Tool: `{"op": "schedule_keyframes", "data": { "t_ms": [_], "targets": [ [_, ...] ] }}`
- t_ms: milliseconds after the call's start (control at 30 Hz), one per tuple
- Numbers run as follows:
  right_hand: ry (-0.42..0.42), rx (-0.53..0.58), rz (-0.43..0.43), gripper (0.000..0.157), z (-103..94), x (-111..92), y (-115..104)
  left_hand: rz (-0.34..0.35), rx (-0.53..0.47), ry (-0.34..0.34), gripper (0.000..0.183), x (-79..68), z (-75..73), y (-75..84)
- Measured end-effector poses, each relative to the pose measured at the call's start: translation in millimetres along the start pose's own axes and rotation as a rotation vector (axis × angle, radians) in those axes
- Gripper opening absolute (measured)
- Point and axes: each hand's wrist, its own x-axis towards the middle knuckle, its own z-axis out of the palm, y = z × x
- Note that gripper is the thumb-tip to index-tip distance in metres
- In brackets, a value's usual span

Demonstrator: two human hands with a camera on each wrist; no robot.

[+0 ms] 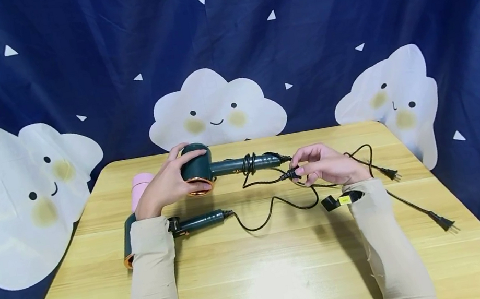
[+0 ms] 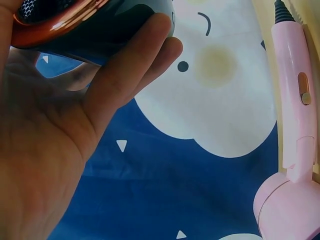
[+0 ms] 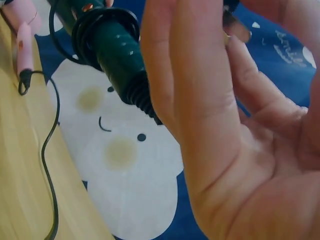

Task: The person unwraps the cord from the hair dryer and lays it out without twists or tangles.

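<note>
My left hand [image 1: 168, 180] grips the head of a dark green hair dryer [image 1: 197, 163] with a copper-coloured rim, fingers over the top and thumb low by the rim. The dryer's handle points right, with black cord [image 1: 249, 164] wound round it. At the handle's end my right hand [image 1: 325, 162] pinches the black plug [image 1: 290, 174] on that cord between thumb and fingers. In the right wrist view the fingers hide most of the plug, while the wrapped handle [image 3: 117, 55] shows beside them.
A second green hair dryer [image 1: 199, 222] lies nearer on the wooden table [image 1: 262, 283], partly behind the left forearm. A pink hair dryer [image 1: 141, 184] is beyond the left hand. Two plugs, one farther back [image 1: 389, 173] and another nearer [image 1: 442, 221], lie at the right on loose cords.
</note>
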Motion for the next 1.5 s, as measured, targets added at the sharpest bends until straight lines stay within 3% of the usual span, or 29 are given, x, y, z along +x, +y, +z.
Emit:
{"op": "schedule_keyframes", "data": {
  "t_ms": [233, 767, 1000, 1200, 1367, 1500],
  "targets": [
    [-0.055, -0.048, 0.022, 0.035, -8.5, 0, 6, -0.006, 0.002, -0.001, 0.089, 0.3, 0.3, -3.7],
    [-0.052, -0.037, 0.05, 0.025, -17.0, 4, 23, -0.012, -0.041, 0.02, 0.088, -3.4, -5.8, 0.1],
    [0.061, -0.008, 0.11, 0.015, -17.0, 10, 30, -0.006, -0.038, 0.028, 0.087, -3.1, -5.8, 1.5],
    [0.181, -0.04, 0.145, 0.052, -16.7, 13, 32, 0.017, -0.044, 0.028, 0.087, -2.2, -5.2, 2.7],
    [0.228, -0.059, 0.154, 0.044, -18.3, 15, 35, 0.039, -0.064, 0.013, 0.086, -1.4, -4.0, 3.8],
    [0.271, -0.029, 0.17, 0.025, -19.3, 16, 36, 0.045, -0.072, 0.002, 0.086, -1.7, -3.4, 4.8]
  ]
}}
